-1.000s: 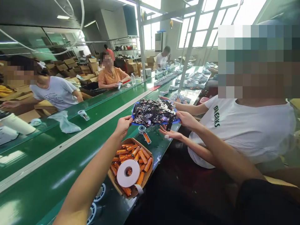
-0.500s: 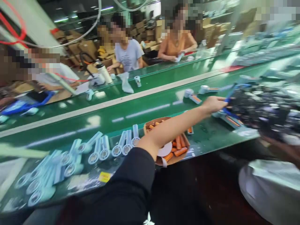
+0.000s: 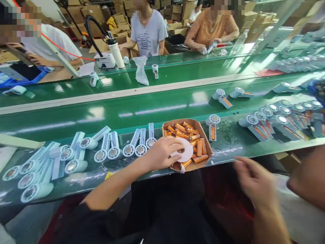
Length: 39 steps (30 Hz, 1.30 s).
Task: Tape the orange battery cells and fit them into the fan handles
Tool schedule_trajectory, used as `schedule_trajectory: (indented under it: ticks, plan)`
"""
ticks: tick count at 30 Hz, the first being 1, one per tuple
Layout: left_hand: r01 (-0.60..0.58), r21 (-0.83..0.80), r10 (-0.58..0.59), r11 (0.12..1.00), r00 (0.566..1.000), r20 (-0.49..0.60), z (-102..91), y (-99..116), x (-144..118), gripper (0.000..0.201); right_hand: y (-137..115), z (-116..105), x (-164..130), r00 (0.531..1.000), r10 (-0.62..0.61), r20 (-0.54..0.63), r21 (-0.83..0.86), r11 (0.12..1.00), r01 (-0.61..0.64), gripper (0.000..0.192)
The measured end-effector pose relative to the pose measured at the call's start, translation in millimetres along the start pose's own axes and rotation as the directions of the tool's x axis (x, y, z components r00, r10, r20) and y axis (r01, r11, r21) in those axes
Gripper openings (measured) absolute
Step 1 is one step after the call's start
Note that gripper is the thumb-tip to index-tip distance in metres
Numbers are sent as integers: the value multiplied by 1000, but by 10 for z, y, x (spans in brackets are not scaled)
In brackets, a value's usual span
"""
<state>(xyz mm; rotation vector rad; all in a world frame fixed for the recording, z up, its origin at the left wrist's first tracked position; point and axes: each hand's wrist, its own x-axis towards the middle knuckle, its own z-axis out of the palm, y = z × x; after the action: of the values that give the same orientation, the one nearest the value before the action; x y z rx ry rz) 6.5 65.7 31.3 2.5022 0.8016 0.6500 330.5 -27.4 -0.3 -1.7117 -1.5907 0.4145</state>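
Note:
My left hand (image 3: 164, 152) is over the left side of a cardboard box (image 3: 209, 144). Its fingers and thumb close on the edge of a white tape roll (image 3: 187, 149) that lies on orange cylindrical batteries (image 3: 200, 146). Off the belt's near edge, my right hand (image 3: 255, 181) is slightly blurred, fingers apart, with nothing visible in it. A light-blue fan-like housing (image 3: 212, 130) with an orange battery in its handle stands just right of the box. To the left lie several housings (image 3: 128, 149) with open handles and no orange battery visible in them.
More battery-fitted housings (image 3: 260, 127) are grouped at right, near a blue tray (image 3: 318, 89). A blurred arm (image 3: 308, 176) enters at the right edge. Across the green conveyor (image 3: 152, 112) co-workers sit near a white bottle (image 3: 116, 54) and a plastic bag (image 3: 141, 69).
My outstretched arm has come back from the blue tray of dark parts at right. The tray has shifted to the right edge, uncovering rows of housings. My left hand is now at the tape roll.

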Motion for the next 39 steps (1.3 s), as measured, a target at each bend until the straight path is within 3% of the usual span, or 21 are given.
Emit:
schedule_trajectory:
  ticks: [2, 3, 5, 7, 9, 12, 14, 16, 17, 18, 20, 22, 24, 27, 29, 30, 31, 33, 35, 37, 39]
  plan:
    - [63, 185, -75, 981, 995, 59, 40, -187, -307, 37, -235, 330, -55, 986, -88, 139, -60, 993, 97, 48]
    - [69, 255, -93, 964, 992, 83, 79, -249, -365, 41, -360, 498, -49, 953, -102, 285, -127, 982, 143, 47]
    - [39, 332, -87, 943, 987, 132, 167, -299, -340, 51, -579, 756, 5, 872, -65, 486, -287, 930, 229, 44]
    - [2, 362, -69, 932, 982, 174, 236, -272, -212, 59, -726, 858, 47, 815, -14, 580, -392, 872, 294, 38]
    - [-8, 387, -69, 922, 980, 185, 261, -206, -87, 57, -801, 820, 16, 793, -41, 608, -400, 847, 350, 35]
    - [-51, 398, -4, 916, 991, 136, 195, -103, -70, 44, -826, 655, -165, 794, -237, 560, -246, 867, 433, 40]
    - [-116, 391, 103, 913, 993, 53, 111, -57, -201, 39, -809, 563, -277, 760, -397, 514, -35, 876, 481, 43]
    - [-128, 407, 178, 905, 980, -87, 35, -39, -393, 36, -763, 519, -276, 727, -477, 494, 148, 870, 470, 42]
    - [-112, 417, 194, 902, 968, -160, 10, -39, -487, 34, -729, 514, -217, 753, -448, 482, 146, 888, 435, 41]
    - [-87, 425, 197, 901, 955, -222, -2, -42, -569, 34, -690, 520, -123, 811, -365, 458, 63, 923, 380, 40]
    - [-35, 427, 175, 903, 940, -293, 10, -49, -679, 32, -607, 554, 135, 935, -97, 341, -268, 943, 195, 38]
    - [-10, 415, 149, 910, 941, -303, 62, -48, -720, 32, -533, 592, 398, 965, 102, 241, -533, 845, 44, 35]
    - [-4, 393, 126, 919, 950, -284, 129, -41, -724, 34, -471, 596, 588, 943, 188, 275, -598, 801, 15, 29]
    - [-1, 372, 100, 928, 964, -245, 211, -35, -723, 41, -362, 500, 697, 911, 220, 348, -386, 920, -75, 18]
    - [6, 369, 81, 929, 973, -218, 240, -37, -727, 44, -281, 414, 679, 917, 218, 333, -76, 976, -204, 18]
    - [8, 368, 73, 930, 976, -206, 247, -39, -726, 45, -250, 388, 652, 922, 224, 316, 105, 957, -269, 22]
    - [9, 366, 68, 931, 978, -197, 249, -41, -721, 45, -231, 379, 616, 921, 237, 308, 284, 902, -327, 27]
    - [1, 366, 72, 930, 980, -186, 245, -43, -696, 43, -240, 420, 532, 899, 252, 357, 566, 708, -423, 37]
    - [-14, 380, 86, 925, 981, -174, 228, -41, -659, 40, -304, 512, 452, 867, 217, 448, 698, 521, -491, 47]
    - [-32, 406, 103, 913, 983, -153, 196, -39, -625, 37, -394, 605, 394, 848, 167, 504, 727, 449, -520, 55]
    - [-58, 431, 121, 900, 985, -121, 151, -38, -608, 36, -478, 653, 361, 845, 150, 514, 713, 473, -518, 56]
